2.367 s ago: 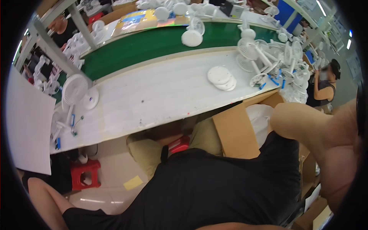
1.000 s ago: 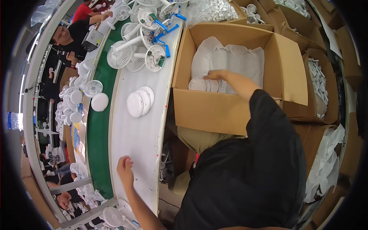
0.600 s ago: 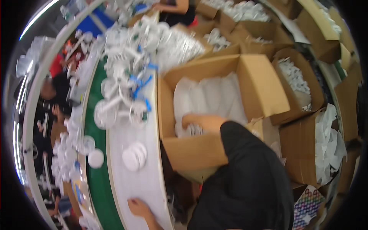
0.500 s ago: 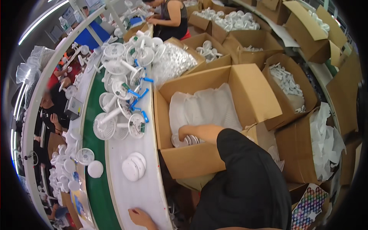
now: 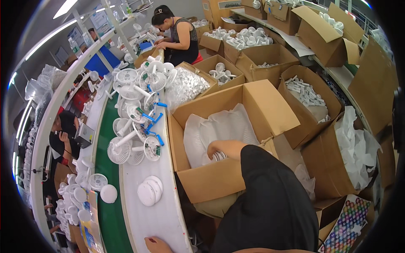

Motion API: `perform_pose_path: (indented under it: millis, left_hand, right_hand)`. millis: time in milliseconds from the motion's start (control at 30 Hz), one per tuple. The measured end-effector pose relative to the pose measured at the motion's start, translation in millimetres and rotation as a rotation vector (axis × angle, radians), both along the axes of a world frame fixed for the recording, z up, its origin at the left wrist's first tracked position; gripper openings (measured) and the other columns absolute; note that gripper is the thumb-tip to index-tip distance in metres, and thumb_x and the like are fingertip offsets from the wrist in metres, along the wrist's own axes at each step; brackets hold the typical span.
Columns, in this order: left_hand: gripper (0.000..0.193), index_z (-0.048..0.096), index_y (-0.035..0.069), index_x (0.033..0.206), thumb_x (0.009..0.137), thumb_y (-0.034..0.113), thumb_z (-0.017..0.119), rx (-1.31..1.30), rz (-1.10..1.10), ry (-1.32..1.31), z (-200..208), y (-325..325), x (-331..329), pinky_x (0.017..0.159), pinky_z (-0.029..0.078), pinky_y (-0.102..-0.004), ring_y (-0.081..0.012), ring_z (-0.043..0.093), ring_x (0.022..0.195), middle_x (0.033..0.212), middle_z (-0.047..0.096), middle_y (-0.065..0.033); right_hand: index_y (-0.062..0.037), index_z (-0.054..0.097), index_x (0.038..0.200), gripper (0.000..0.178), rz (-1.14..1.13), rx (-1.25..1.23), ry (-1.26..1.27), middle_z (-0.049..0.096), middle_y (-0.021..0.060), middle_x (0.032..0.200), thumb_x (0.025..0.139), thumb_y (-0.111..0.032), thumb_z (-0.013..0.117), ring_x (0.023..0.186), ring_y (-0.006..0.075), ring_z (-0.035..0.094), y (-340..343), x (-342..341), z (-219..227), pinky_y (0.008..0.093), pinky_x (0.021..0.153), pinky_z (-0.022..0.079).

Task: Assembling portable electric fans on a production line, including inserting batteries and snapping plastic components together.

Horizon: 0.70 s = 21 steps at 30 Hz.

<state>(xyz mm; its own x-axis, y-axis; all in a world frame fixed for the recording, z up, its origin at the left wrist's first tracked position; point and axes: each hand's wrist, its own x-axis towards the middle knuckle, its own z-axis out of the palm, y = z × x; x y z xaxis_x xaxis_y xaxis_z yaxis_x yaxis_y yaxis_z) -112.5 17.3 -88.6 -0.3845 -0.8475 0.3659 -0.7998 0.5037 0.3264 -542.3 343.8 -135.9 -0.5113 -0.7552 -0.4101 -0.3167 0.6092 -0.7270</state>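
My right hand (image 5: 216, 148) reaches down into a large open cardboard box (image 5: 211, 179). Its fingers curl at a row of white round discs (image 5: 220, 156), apparently gripping one or more; the fingertips are hidden. Translucent white wrapping sheet (image 5: 198, 133) lines the box behind the discs. My left hand (image 5: 157, 244) rests with curled fingers on the white worktop (image 5: 145, 223) at the lower edge, and no object shows in it. Beyond it, a small pile of white round covers (image 5: 149, 190) lies on the worktop.
White fan assemblies (image 5: 135, 114) with blue parts crowd the far worktop. A green conveyor belt (image 5: 110, 219) runs alongside on the left. Cartons of white parts (image 5: 304, 93) and one with wrapping sheets (image 5: 354, 147) stand to the right. A co-worker (image 5: 181, 38) sits at the far end.
My right hand has shifted slightly right within the box, along the discs. My left hand stays low on the worktop, its fingers less extended. The whole view has tilted up a little.
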Motion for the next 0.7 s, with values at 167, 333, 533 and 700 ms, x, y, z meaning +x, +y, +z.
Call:
perform_pose_path:
  millis: [167, 333, 533, 700]
  left_hand:
    - [0.020, 0.055, 0.000, 0.077, 0.088, 0.016, 0.051, -0.003, -0.001, 0.009, -7, -19, 31, 0.060, 0.045, -0.0441, -0.0373, 0.052, 0.060, 0.069, 0.058, -0.0189]
    - [0.017, 0.053, 0.000, 0.076, 0.087, 0.013, 0.051, 0.002, 0.010, -0.009, -5, -21, 43, 0.061, 0.044, -0.0425, -0.0344, 0.049, 0.060, 0.068, 0.056, -0.0168]
    - [0.013, 0.051, 0.001, 0.076, 0.085, 0.010, 0.050, 0.014, 0.062, -0.023, -4, -20, 47, 0.062, 0.043, -0.0405, -0.0308, 0.046, 0.060, 0.067, 0.054, -0.0143]
    - [0.012, 0.050, 0.002, 0.076, 0.085, 0.009, 0.050, 0.008, 0.112, -0.062, 10, -14, 68, 0.063, 0.043, -0.0396, -0.0290, 0.045, 0.060, 0.067, 0.053, -0.0129]
  right_hand:
    - [-0.0063, 0.071, 0.107, 0.031, -0.095, -0.395, 0.023, 0.067, 0.0115, 0.116, 0.080, -0.022, 0.071, 0.105, 0.0289, 0.062, 14, 73, 77, 0.0346, 0.088, 0.050]
    - [-0.0089, 0.068, 0.104, 0.025, -0.078, -0.371, 0.076, 0.066, 0.0101, 0.117, 0.081, -0.020, 0.068, 0.103, 0.0296, 0.062, 15, 74, 48, 0.0349, 0.091, 0.048]
    - [-0.0121, 0.066, 0.100, 0.019, -0.048, -0.327, 0.097, 0.066, 0.0079, 0.117, 0.081, -0.017, 0.065, 0.102, 0.0294, 0.062, 0, 67, 47, 0.0340, 0.094, 0.046]
    - [-0.0139, 0.066, 0.098, 0.020, 0.009, -0.228, 0.008, 0.066, 0.0064, 0.117, 0.078, -0.016, 0.067, 0.106, 0.0276, 0.061, -20, 82, 71, 0.0318, 0.096, 0.045]
